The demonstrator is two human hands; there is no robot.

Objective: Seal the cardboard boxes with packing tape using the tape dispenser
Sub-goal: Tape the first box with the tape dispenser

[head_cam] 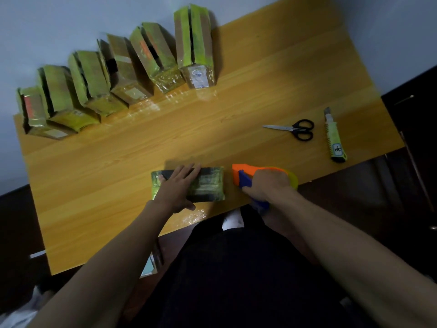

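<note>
**One hand steadies a small box while the other grips a tape dispenser beside it**

Seen from above, looking down at a person's two bare forearms reaching over a wooden table (212, 119); near the table's front edge lies a small cardboard box (208, 185), wrapped in yellow-green tape with a dark band across its top; the left hand (176, 188) rests flat on the box's left half, fingers straight and slightly spread, pointing away from the person, pressing down on the top and holding nothing.

Just to the right of the box, the right hand (267, 183) is curled into a fist round the blue handle of a tape dispenser (250, 177); the dispenser's orange body points left toward the box's right end, close to it; whether they touch cannot be told; a yellowish roll of tape (293, 179) shows behind the knuckles.

Along the far left edge of the table stands a row of six taped boxes (118, 74), set side by side on a slant, each showing yellow-green tape and a dark slot along its top; some carry pale labels on their near ends.

Toward the far right of the table, well apart from the hands, lie black-handled scissors (295, 129), blades pointing left; just to their right lies a utility knife (334, 138) with a green casing, blade end pointing away from the person.
</note>
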